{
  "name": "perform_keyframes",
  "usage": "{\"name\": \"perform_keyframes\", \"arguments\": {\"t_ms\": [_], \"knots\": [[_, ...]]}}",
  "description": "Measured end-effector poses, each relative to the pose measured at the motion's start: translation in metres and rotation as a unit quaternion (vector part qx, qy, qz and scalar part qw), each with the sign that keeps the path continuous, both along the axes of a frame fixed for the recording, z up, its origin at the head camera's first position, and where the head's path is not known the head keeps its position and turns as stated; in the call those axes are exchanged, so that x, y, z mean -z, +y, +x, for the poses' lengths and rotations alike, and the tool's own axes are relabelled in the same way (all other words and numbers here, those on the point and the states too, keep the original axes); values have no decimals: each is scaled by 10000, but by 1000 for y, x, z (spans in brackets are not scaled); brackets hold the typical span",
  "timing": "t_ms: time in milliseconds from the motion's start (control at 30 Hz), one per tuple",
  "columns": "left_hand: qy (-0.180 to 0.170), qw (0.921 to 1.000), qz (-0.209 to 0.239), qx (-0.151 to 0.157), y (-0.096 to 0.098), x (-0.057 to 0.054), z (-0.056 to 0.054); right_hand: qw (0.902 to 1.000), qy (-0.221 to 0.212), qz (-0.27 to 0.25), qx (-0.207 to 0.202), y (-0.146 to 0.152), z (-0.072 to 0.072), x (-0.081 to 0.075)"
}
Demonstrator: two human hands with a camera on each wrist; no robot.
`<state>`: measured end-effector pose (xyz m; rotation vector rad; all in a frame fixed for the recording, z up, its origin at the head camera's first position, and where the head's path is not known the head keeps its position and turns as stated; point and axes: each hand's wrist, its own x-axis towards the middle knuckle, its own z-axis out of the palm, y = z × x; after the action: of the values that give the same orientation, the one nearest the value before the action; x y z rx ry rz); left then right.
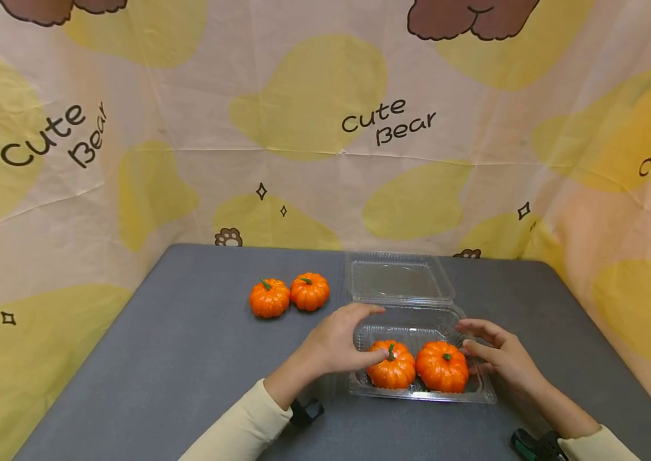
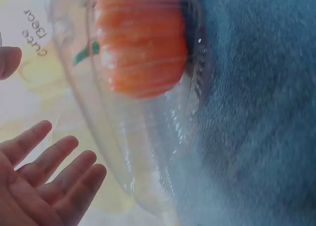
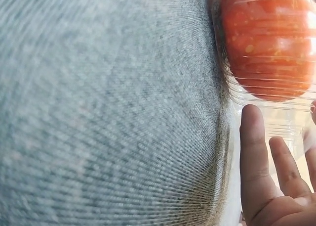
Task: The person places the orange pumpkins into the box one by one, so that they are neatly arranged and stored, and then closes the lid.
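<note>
A clear plastic clamshell box (image 1: 395,396) lies with its lid (image 1: 400,278) folded back behind it. Two small orange pumpkins with green stems sit side by side in the base, a left one (image 1: 399,374) and a right one (image 1: 442,368). My left hand (image 1: 334,339) is held over the box's left side, fingers and thumb spread; its thumb overlaps the left pumpkin in the head view. In the left wrist view those fingers (image 2: 59,159) stand apart from the clear wall. My right hand (image 1: 504,358) is at the box's right side, its extended fingers (image 3: 254,152) close against the wall.
Two more orange pumpkins, one (image 1: 270,298) beside another (image 1: 310,291), rest on the grey table (image 1: 204,358) left of the lid. A printed cloth (image 1: 302,96) hangs behind and at both sides of the table.
</note>
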<state>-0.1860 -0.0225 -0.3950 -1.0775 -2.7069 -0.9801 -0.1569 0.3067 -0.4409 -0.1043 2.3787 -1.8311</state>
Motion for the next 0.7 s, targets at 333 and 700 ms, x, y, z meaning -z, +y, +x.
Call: {"name": "perform_keyframes", "arguments": {"t_ms": [333, 700], "knots": [[206, 9987, 203, -411, -20, -11, -2, 9999, -57, 86, 29, 0, 1, -1], [261, 9936, 140, -1092, -53, -22, -11, 9999, -131, 43, 28, 0, 1, -3]]}}
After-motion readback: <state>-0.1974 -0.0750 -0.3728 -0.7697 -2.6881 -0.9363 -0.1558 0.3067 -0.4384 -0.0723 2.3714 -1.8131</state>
